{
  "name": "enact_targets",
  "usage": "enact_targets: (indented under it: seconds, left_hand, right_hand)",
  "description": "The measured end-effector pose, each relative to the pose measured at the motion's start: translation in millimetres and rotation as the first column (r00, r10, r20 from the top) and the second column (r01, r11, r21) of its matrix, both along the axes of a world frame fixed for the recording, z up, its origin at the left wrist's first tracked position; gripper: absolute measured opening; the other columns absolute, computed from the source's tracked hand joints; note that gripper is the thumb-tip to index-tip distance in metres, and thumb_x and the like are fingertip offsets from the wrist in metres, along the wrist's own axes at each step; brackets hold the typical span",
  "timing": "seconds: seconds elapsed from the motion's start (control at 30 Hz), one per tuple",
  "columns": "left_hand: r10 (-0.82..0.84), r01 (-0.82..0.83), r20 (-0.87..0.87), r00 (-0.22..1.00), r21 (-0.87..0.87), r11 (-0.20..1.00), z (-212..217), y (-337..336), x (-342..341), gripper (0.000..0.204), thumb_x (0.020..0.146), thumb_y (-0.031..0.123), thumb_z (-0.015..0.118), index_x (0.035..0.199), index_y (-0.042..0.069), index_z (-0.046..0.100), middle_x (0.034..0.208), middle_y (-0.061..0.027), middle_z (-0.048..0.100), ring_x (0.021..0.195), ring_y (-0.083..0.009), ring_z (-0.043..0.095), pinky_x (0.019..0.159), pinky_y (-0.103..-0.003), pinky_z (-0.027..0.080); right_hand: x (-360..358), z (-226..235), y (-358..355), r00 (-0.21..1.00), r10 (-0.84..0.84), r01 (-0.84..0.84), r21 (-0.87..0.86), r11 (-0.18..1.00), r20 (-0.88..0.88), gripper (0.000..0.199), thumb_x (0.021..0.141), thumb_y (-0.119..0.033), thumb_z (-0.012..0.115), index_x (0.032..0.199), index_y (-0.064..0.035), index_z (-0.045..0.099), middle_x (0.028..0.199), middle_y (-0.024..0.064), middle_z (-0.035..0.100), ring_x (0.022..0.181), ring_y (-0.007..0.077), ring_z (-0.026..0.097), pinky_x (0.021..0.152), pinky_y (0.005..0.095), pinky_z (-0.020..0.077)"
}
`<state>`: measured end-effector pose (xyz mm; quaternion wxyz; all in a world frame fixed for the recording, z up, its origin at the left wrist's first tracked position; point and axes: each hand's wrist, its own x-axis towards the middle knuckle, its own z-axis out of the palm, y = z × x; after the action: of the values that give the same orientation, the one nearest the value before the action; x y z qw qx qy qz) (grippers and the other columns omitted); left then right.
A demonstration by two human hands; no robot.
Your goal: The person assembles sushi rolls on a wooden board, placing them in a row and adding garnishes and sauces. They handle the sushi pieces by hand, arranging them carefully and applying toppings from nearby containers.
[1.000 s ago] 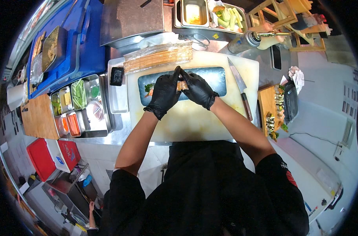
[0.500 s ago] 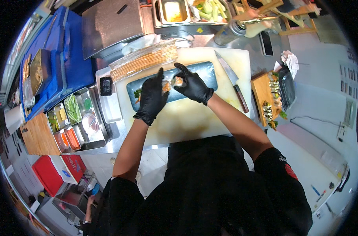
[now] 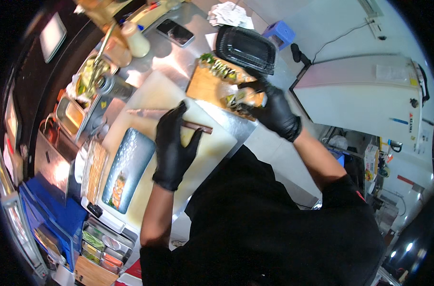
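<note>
My black-gloved right hand (image 3: 275, 107) is over the small wooden board (image 3: 201, 86), its fingers and thumb closed around several cut sushi roll pieces (image 3: 249, 98); motion blurs them. Another row of sushi pieces (image 3: 226, 71) with green garnish lies on the same board. My left hand (image 3: 173, 150), also gloved in black, hovers empty over the white cutting board (image 3: 202, 151), thumb and fingers apart. Under it lies a knife (image 3: 198, 126) with a brown handle, partly hidden. A blue oblong plate (image 3: 136, 148) carries a short row of orange-topped sushi pieces (image 3: 119, 185) at its near end.
A black plastic tray (image 3: 245, 50) sits beyond the wooden board, with a phone (image 3: 175, 32) to its left. Wrapped wooden sticks (image 3: 95, 169) lie left of the plate. Metal trays of cut vegetables (image 3: 104, 248) stand at lower left. A bottle (image 3: 114, 86) stands at the back.
My view has turned to the right. My right hand has moved from the blue plate to the sushi on the wooden board. My left hand has left the plate and is now over the knife.
</note>
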<state>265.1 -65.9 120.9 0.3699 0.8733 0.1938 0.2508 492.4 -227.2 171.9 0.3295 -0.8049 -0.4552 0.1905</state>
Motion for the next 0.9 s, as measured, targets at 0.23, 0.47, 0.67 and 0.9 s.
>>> enact_targets:
  seconds: [0.23, 0.47, 0.67, 0.9]
  left_hand:
    - [-0.391, 0.418, -0.164, 0.906, 0.190, 0.888, -58, -16, 208, 0.081, 0.075, 0.015, 0.077, 0.147, 0.002, 0.042, 0.122, -0.0184, 0.058, 0.121, -0.0362, 0.051, 0.106, -0.050, 0.038]
    - [-0.374, 0.465, -0.315, 0.872, 0.300, 0.833, -96, -36, 243, 0.050, 0.087, 0.015, 0.059, 0.134, -0.002, 0.058, 0.128, -0.0164, 0.059, 0.125, -0.0323, 0.050, 0.118, -0.056, 0.023]
    - [-0.353, 0.466, -0.359, 0.864, 0.304, 0.831, -95, -31, 247, 0.050, 0.087, 0.012, 0.059, 0.135, -0.001, 0.057, 0.119, -0.0164, 0.062, 0.121, -0.0303, 0.052, 0.117, -0.060, 0.022]
    - [-0.327, 0.422, -0.304, 0.895, 0.336, 0.842, -98, -31, 246, 0.055, 0.086, 0.012, 0.060, 0.138, -0.003, 0.053, 0.101, -0.0132, 0.067, 0.116, -0.0302, 0.056, 0.115, -0.066, 0.021]
  right_hand:
    - [106, -50, -31, 0.983, 0.104, -0.097, -0.054, 0.994, 0.151, 0.078, 0.079, -0.008, 0.079, 0.148, -0.0065, 0.042, 0.110, 0.0202, 0.071, 0.099, 0.0379, 0.069, 0.087, 0.0424, 0.0549]
    - [112, -79, -27, 0.921, 0.141, -0.052, -0.243, 0.969, 0.364, 0.085, 0.073, -0.018, 0.083, 0.148, -0.0117, 0.043, 0.114, 0.0135, 0.068, 0.105, 0.0326, 0.064, 0.094, 0.0460, 0.0438]
    - [116, -90, -27, 0.911, 0.167, -0.053, -0.294, 0.954, 0.377, 0.092, 0.073, -0.023, 0.083, 0.152, -0.0142, 0.037, 0.114, 0.0091, 0.071, 0.111, 0.0286, 0.063, 0.102, 0.0515, 0.0384]
    - [111, -100, -26, 0.899, 0.191, -0.027, -0.385, 0.923, 0.394, 0.106, 0.074, -0.024, 0.083, 0.160, -0.0122, 0.022, 0.108, 0.0011, 0.075, 0.115, 0.0256, 0.063, 0.111, 0.0581, 0.0279]
